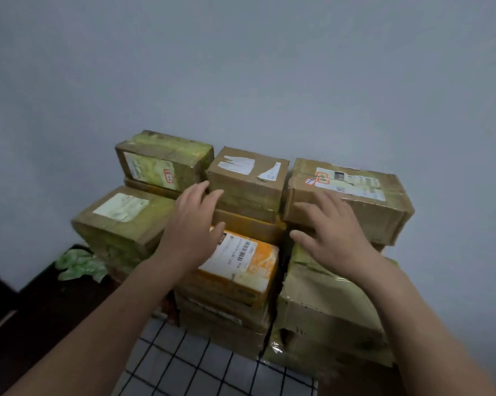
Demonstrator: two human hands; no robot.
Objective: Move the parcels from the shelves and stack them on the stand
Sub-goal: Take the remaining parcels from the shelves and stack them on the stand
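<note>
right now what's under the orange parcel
Brown parcels are stacked beneath the orange parcel, standing on a checked cloth. Their tops are covered and cannot be seen.

Parcel labels [235,252] all illegible

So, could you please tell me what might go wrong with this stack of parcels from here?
1. The top right box seems to overhang the parcels beneath; a push from the right hand might tip it.
2. The top centre box sits on a narrow column, and the left hand is right by it, so a nudge could shift it.
3. A gap runs between the orange parcel and the large taped parcel; the columns may lean apart.
</note>
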